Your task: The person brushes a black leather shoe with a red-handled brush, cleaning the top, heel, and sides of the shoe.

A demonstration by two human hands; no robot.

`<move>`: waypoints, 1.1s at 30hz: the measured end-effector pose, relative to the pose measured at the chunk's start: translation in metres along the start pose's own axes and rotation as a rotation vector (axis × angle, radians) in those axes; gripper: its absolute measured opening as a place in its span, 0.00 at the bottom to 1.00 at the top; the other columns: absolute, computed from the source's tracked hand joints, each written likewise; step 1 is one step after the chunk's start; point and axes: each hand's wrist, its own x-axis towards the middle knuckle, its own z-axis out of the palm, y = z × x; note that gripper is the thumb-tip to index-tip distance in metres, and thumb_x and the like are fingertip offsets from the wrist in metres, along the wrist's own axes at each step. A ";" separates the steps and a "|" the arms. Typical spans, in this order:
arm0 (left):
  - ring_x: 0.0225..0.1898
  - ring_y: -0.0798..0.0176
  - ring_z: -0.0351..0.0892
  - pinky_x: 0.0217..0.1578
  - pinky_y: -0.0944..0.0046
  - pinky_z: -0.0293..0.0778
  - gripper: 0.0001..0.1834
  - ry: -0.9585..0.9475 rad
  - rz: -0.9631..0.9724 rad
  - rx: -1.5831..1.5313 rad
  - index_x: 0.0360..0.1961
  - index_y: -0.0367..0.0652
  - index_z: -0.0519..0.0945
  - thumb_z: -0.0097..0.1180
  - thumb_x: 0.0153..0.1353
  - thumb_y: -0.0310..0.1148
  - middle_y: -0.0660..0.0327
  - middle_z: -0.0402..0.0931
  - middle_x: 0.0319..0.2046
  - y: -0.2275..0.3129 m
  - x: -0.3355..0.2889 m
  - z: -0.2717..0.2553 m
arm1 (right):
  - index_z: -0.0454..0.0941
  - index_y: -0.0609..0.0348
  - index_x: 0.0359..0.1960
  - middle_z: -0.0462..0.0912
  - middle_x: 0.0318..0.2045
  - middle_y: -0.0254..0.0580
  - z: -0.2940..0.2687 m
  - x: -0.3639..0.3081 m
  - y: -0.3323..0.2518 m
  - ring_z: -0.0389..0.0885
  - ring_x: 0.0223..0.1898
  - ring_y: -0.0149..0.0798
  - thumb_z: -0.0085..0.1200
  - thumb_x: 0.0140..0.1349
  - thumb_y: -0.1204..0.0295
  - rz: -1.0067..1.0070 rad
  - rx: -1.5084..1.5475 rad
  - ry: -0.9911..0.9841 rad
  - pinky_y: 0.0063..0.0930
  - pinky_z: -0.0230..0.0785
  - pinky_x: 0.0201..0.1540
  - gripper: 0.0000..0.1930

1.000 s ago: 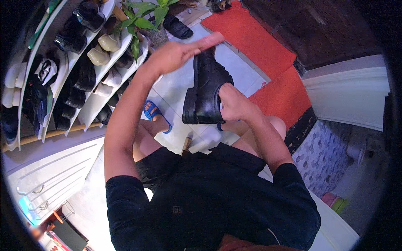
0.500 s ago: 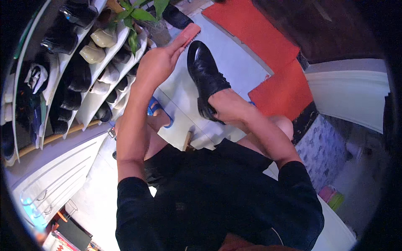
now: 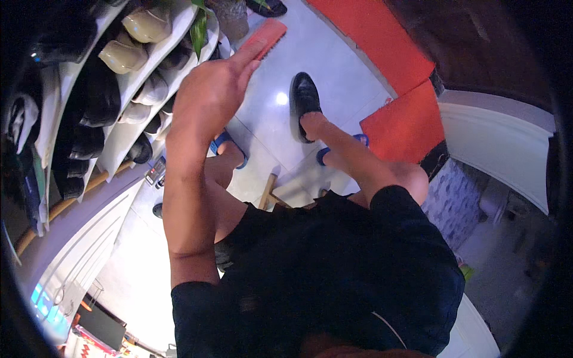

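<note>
My left hand (image 3: 218, 89) is closed around a pink scrubbing brush (image 3: 270, 37) with dark bristles, held up near the shoe rack. Lower and to the right is a black leather shoe (image 3: 305, 92), its toe pointing away from me. My right hand (image 3: 310, 121) grips it at the heel end by the opening; the fingers are mostly hidden by the shoe. The brush and the shoe are apart.
A white rack (image 3: 134, 98) full of shoes stands on the left, beside a plant leaf (image 3: 199, 33). Another black shoe (image 3: 270, 8) lies at the far edge. Red mats (image 3: 406, 119) cover the right floor. Blue slippers (image 3: 237, 156) are on my feet, near a wooden stool leg (image 3: 267, 191).
My right hand has lowered the shoe away from the brush, so it looks smaller and farther down. The brush stays up in my left hand. The view has shifted slightly.
</note>
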 end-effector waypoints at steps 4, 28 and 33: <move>0.30 0.39 0.81 0.32 0.44 0.75 0.16 -0.096 -0.064 0.089 0.55 0.58 0.78 0.50 0.68 0.45 0.46 0.79 0.24 -0.013 -0.008 -0.007 | 0.84 0.62 0.38 0.84 0.42 0.52 0.015 0.032 0.009 0.82 0.49 0.51 0.58 0.45 0.72 -0.008 -0.004 0.069 0.42 0.76 0.50 0.16; 0.27 0.44 0.81 0.29 0.47 0.76 0.20 -0.352 -0.156 0.207 0.59 0.65 0.74 0.53 0.66 0.39 0.49 0.79 0.23 -0.001 0.009 -0.008 | 0.70 0.49 0.34 0.67 0.20 0.33 0.012 0.131 0.007 0.69 0.22 0.33 0.55 0.66 0.61 0.625 2.831 0.716 0.34 0.75 0.33 0.10; 0.27 0.43 0.82 0.29 0.47 0.76 0.22 -0.317 -0.137 0.173 0.60 0.64 0.73 0.53 0.64 0.36 0.49 0.79 0.23 0.010 0.006 -0.009 | 0.66 0.49 0.28 0.62 0.13 0.31 -0.042 0.189 0.028 0.64 0.15 0.32 0.51 0.68 0.61 0.489 2.956 0.597 0.31 0.64 0.20 0.13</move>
